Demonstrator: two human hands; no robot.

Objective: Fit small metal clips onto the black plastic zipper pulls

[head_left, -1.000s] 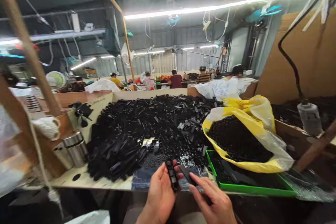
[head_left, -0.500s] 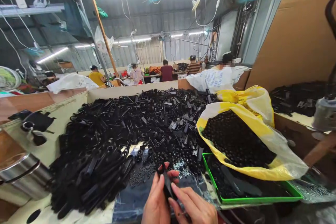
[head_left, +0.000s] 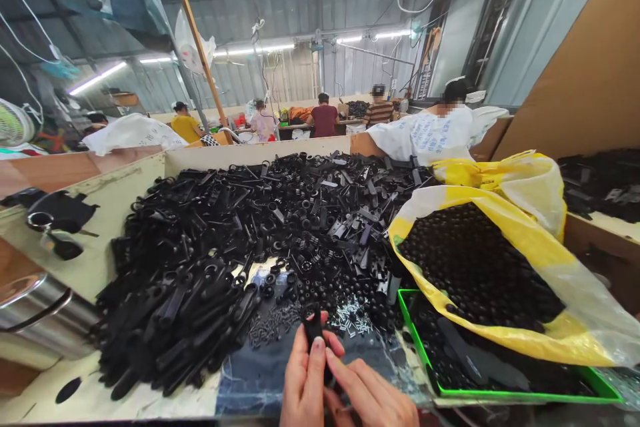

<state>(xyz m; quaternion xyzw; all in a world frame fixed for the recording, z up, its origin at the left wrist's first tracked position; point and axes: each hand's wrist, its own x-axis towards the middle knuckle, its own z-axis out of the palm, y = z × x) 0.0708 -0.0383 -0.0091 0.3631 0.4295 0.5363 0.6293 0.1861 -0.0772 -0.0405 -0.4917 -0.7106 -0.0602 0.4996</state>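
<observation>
At the front edge of the bench, my left hand [head_left: 304, 377] is closed round a black plastic part [head_left: 313, 327], its thumb pressed on the near face. The part stands nearly upright, and its lower end is hidden by my fingers. My right hand [head_left: 375, 393] is closed against the lower end of that part, with thumb and fingers pinching there; whether a small piece sits between them is hidden. Just beyond my hands lie small silver pins [head_left: 353, 317] and a patch of dark screws [head_left: 274, 323].
A large heap of black parts [head_left: 200, 220] covers the bench. At the right, a yellow-white bag [head_left: 500, 333] of small black pieces rests partly over a green tray [head_left: 415, 340]. A steel cup [head_left: 45, 313] stands at the left. Several people [head_left: 324, 117] sit further back.
The view has tilted down and come slightly closer to the bench. In my left hand the black part has turned more upright, and my right hand stays against its lower end.
</observation>
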